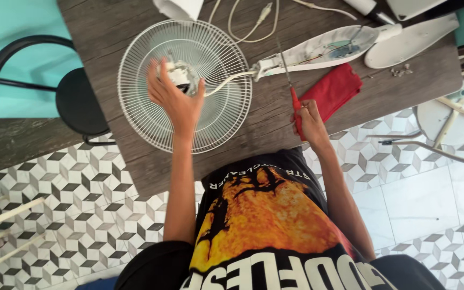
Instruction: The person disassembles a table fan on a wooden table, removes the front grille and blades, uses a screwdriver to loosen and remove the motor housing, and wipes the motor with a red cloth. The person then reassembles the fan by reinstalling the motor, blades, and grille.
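A round white wire fan guard (151, 75) lies flat on the dark wooden table (275, 129). At its centre sits the fan's motor part (181, 77). My left hand (174, 99) reaches over the guard with fingers spread, touching or hovering at the motor part. My right hand (310, 119) rests at the table's near edge and grips a red-handled screwdriver (291, 86), its shaft pointing away from me. A white opened fan stand housing (318, 52) with wires inside lies beyond the screwdriver.
A red cloth (336, 88) lies beside my right hand. A white cover piece (409, 43), small screws (401, 70) and white cables (251, 27) lie at the far side. A black stool (76, 102) stands left of the table. White rods (457, 107) lean at right.
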